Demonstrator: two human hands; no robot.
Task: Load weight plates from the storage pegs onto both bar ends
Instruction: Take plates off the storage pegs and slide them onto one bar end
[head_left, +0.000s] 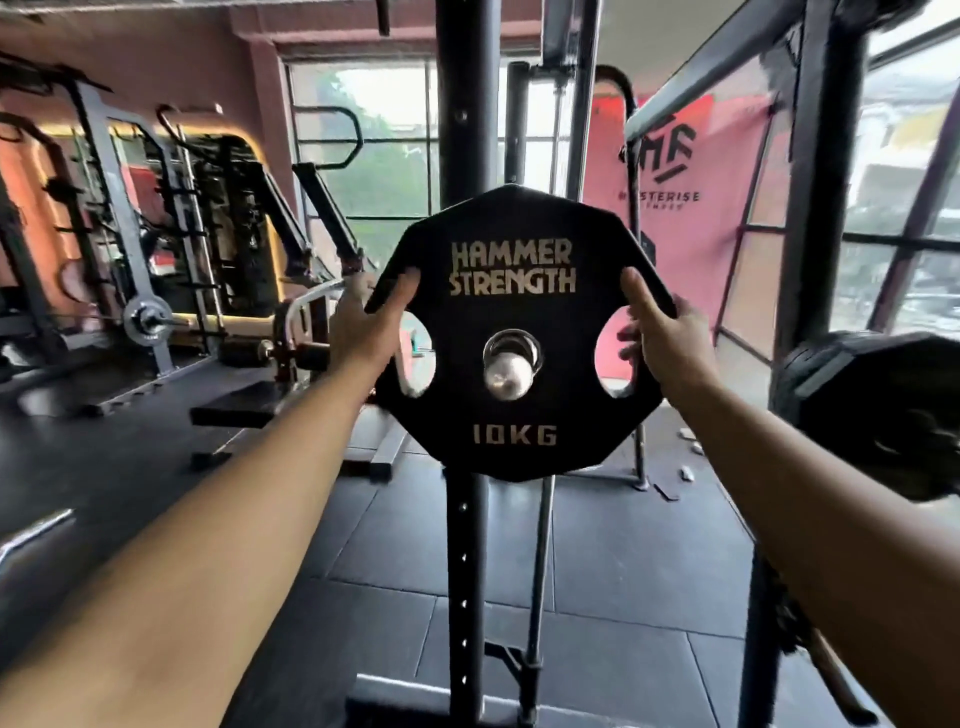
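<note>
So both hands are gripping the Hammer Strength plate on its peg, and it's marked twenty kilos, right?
No, the head view shows the plate marked 10KG, not twenty. The left hand and right hand do grip its sides, and the peg does pass through its centre hole.

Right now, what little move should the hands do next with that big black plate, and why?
Probably slide the black many-sided 10KG weight plate straight back off the shiny metal peg. The left hand and right hand grip its sides, and the peg's tip shows in its centre hole.
</note>
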